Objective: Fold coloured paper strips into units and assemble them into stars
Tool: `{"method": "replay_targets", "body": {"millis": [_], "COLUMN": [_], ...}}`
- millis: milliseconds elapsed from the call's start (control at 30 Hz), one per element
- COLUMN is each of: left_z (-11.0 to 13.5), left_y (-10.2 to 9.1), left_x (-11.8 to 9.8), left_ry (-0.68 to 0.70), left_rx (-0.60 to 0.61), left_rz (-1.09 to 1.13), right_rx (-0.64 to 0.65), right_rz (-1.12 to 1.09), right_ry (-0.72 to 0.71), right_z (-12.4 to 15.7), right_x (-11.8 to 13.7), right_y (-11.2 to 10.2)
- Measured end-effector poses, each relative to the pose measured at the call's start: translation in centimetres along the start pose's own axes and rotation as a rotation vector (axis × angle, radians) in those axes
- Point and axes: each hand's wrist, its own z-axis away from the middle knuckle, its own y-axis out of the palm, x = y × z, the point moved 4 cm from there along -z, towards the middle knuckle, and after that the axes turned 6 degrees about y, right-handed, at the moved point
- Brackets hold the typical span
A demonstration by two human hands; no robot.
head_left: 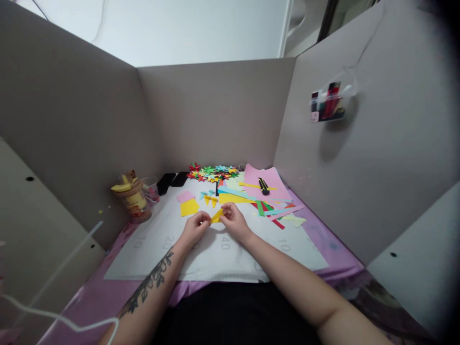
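Two bare hands meet over a pale, matte cutting mat [151,258] marked with faint numbers. The left hand [196,228] and right hand [233,221] each pinch one end of a small folded piece of yellow paper [216,217], creased into a narrow, pointed shape and held just above the middle of the mat. A dark tattoo runs along the left forearm.

Beyond the hands lie a flat yellow paper square [189,207] and a smaller pink paper square [185,196]. Farther back sits a heap of spiky folded paper stars in many colours [212,173]. To the right, a black utility knife [264,186] rests on a sheet of pink paper [273,178], beside loose thin paper strips in green, red and blue [275,211]. Smooth grey cardboard walls [215,110] enclose the desk.
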Motion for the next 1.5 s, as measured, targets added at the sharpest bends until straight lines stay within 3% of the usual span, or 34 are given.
{"method": "replay_targets", "body": {"millis": [300, 533, 667, 900, 1100, 1500], "left_z": [0.1, 0.4, 0.4, 0.2, 1.0, 1.0], "left_y": [0.2, 0.6, 0.7, -0.2, 0.1, 0.0], "left_x": [1.2, 1.7, 1.3, 0.7, 0.4, -1.0], "left_ry": [-0.255, -0.32, -0.275, -0.011, 0.172, 0.182], "left_rx": [0.053, 0.137, 0.126, -0.097, -0.112, -0.14], "left_rz": [0.232, 0.335, 0.285, 0.016, -0.142, -0.174], "right_rx": [0.003, 0.016, -0.001, 0.072, 0.045, 0.049], "right_rz": [-0.006, 0.121, 0.144, -0.039, 0.13, 0.137], "right_ry": [-0.026, -0.016, -0.01, 0.045, -0.005, -0.023], "right_z": [0.1, 0.3, 0.4, 0.3, 0.5, 0.7], "right_x": [0.2, 1.0, 0.9, 0.1, 0.9, 1.7], "right_y": [0.2, 0.1, 0.0, 0.5, 0.4, 0.3]}}
